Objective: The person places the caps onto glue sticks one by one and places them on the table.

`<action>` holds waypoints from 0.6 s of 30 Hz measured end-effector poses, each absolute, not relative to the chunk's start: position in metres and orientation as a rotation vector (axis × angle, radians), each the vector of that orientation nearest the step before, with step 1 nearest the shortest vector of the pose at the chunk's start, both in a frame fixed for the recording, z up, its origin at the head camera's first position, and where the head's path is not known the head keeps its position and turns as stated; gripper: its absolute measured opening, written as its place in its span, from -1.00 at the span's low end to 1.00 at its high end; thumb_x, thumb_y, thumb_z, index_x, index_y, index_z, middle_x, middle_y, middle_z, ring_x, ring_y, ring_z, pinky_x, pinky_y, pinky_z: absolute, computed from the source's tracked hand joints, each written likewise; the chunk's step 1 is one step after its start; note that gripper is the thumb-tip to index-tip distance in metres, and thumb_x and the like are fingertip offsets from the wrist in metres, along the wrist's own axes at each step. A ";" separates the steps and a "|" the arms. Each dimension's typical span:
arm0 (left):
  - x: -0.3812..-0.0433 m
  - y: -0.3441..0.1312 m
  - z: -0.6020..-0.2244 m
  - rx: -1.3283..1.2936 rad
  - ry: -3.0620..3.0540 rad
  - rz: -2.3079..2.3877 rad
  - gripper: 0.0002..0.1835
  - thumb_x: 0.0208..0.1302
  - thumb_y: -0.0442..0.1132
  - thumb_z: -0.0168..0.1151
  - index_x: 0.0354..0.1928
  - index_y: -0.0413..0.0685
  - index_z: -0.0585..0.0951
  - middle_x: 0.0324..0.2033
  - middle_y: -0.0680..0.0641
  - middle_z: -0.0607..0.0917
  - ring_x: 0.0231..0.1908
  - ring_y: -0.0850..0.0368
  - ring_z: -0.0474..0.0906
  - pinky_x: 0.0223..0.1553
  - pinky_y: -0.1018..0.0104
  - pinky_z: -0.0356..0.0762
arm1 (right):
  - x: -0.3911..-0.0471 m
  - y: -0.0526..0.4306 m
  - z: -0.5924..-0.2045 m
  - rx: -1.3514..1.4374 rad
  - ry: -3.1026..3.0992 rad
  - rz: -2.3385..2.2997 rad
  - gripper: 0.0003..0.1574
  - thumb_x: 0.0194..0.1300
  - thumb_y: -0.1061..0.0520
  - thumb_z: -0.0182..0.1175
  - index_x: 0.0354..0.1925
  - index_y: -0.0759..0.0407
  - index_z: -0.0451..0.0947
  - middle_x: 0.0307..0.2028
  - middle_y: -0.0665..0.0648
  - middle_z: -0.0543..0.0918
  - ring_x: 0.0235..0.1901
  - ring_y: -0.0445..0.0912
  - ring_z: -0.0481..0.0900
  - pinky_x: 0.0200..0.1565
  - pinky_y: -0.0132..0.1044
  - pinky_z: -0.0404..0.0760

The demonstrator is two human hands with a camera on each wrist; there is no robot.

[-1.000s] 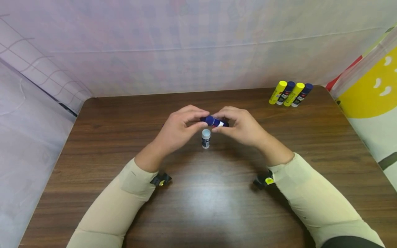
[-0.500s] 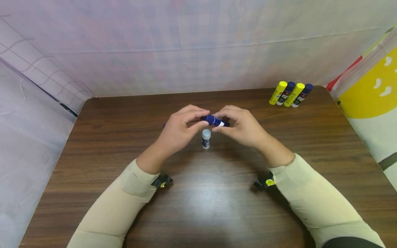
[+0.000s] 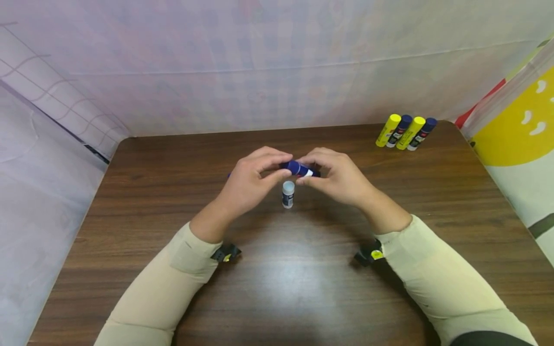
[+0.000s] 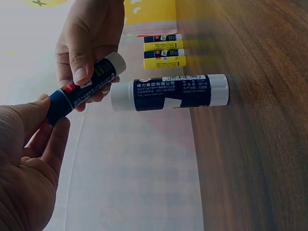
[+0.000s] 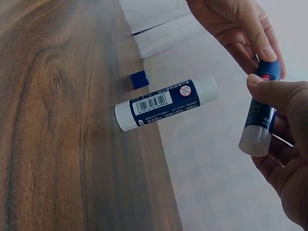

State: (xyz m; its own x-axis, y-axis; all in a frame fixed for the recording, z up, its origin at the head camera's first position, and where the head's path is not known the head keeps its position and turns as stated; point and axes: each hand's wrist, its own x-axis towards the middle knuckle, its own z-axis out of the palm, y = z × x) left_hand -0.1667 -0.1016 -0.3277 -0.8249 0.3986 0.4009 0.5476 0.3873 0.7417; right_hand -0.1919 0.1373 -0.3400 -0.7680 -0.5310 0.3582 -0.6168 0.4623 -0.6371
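Above the table, a glue stick [image 3: 298, 168] is held level between both hands, tilted a little. My left hand [image 3: 246, 180] pinches its dark blue cap end, and my right hand [image 3: 339, 175] grips the body with thumb and fingers. The white base end shows in the left wrist view, where the cap [image 4: 58, 107] sits on the stick. Just below and nearer the person, a second glue stick [image 5: 163, 103] stands upright, uncapped, with its pale top showing. A loose blue cap [image 5: 139, 80] is on the table beyond it, mostly hidden behind my left hand in the head view.
At the back right corner, several glue sticks stand in a row: a yellow one [image 3: 388, 130], a blue-capped one [image 3: 399, 130], then another yellow [image 3: 410, 133] and blue-capped one [image 3: 421, 134]. A pale curtain [image 3: 242, 67] hangs along the back edge of the brown wooden table [image 3: 143, 192].
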 end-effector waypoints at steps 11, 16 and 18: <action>-0.168 -0.103 -0.328 -0.908 -2.409 -1.405 -0.64 0.42 -0.25 0.35 0.19 -0.19 0.69 0.10 -0.08 0.70 0.08 0.12 0.69 0.17 0.42 0.67 | -0.193 0.137 -0.340 1.057 -2.557 1.220 -0.59 0.27 0.15 0.49 0.08 0.12 0.71 -0.10 0.03 0.74 -0.13 -0.14 0.64 -0.16 -0.29 0.68; -0.169 -0.103 -0.329 -0.919 -2.396 -1.424 -0.64 0.42 -0.25 0.35 0.19 -0.20 0.68 0.10 -0.08 0.70 0.08 0.13 0.69 0.17 0.42 0.67 | -0.193 0.138 -0.341 1.068 -2.545 1.228 -0.59 0.27 0.16 0.49 0.08 0.12 0.71 -0.10 0.03 0.74 -0.13 -0.14 0.64 -0.17 -0.35 0.69; -0.169 -0.103 -0.330 -0.923 -2.389 -1.429 -0.64 0.43 -0.25 0.35 0.20 -0.21 0.67 0.09 -0.08 0.69 0.08 0.13 0.68 0.18 0.41 0.67 | -0.193 0.138 -0.340 1.072 -2.540 1.235 -0.59 0.27 0.16 0.49 0.09 0.12 0.71 -0.10 0.04 0.74 -0.13 -0.14 0.64 -0.17 -0.37 0.68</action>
State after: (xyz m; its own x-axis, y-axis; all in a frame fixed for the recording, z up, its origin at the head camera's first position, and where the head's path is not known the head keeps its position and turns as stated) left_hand -0.1693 -0.1034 -0.3298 -0.7824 0.4066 0.4717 0.6079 0.3343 0.7202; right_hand -0.1931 0.1378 -0.3403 -0.7418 -0.5457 0.3898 -0.6436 0.4158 -0.6425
